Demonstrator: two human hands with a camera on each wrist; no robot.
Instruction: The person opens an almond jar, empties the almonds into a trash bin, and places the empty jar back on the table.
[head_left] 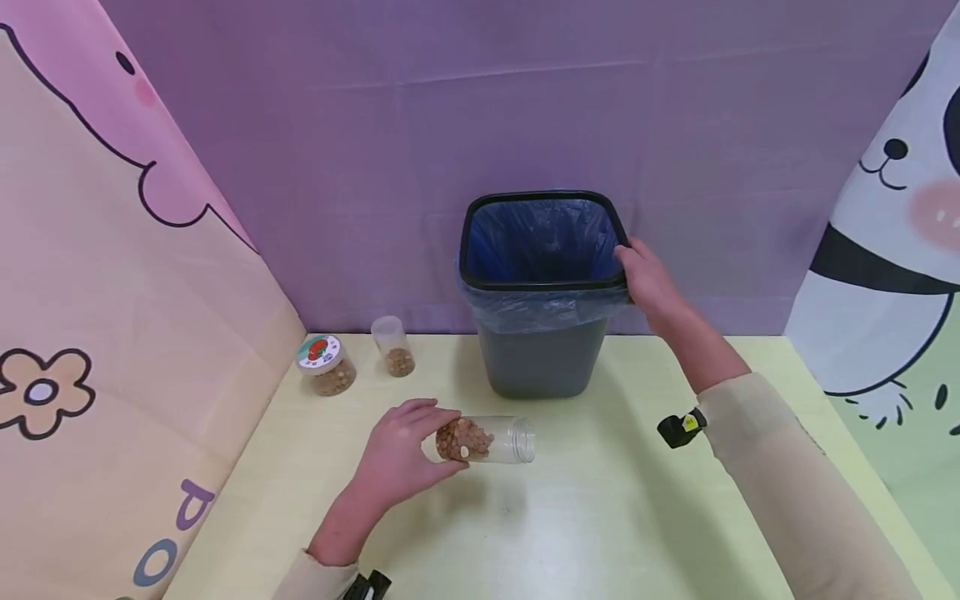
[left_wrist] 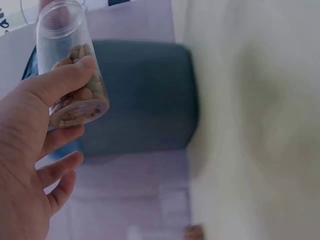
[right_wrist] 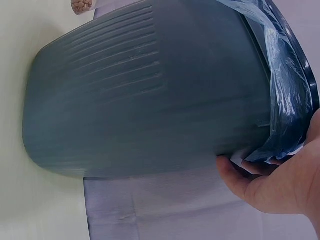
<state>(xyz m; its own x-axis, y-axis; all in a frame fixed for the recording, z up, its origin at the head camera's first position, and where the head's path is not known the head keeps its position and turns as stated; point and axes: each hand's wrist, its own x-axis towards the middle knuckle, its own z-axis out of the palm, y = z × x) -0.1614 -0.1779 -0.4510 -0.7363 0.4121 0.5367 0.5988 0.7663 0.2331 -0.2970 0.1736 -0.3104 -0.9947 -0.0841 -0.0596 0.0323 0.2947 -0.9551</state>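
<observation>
My left hand (head_left: pixel 399 457) pinches a clear plastic jar (head_left: pixel 507 440) near its base, thumb and fingers on either side. Held on its side, the jar has its uncovered mouth pointing right, and brown nut-like pieces (left_wrist: pixel 84 94) are gathered toward the base. A grey trash bin (head_left: pixel 543 362) stands upright behind it, with a black rim and a bluish plastic liner (head_left: pixel 543 312) folded over the outside. My right hand (head_left: pixel 651 287) grips the bin's right rim, and the right wrist view shows fingers (right_wrist: pixel 232 175) against the liner and wall.
At the back left of the pale table (head_left: pixel 585 517) stand a squat jar (head_left: pixel 330 379) with a printed lid and a small translucent container (head_left: pixel 392 346), both holding brown pieces. A purple cloth backdrop (head_left: pixel 360 167) rises right behind the bin.
</observation>
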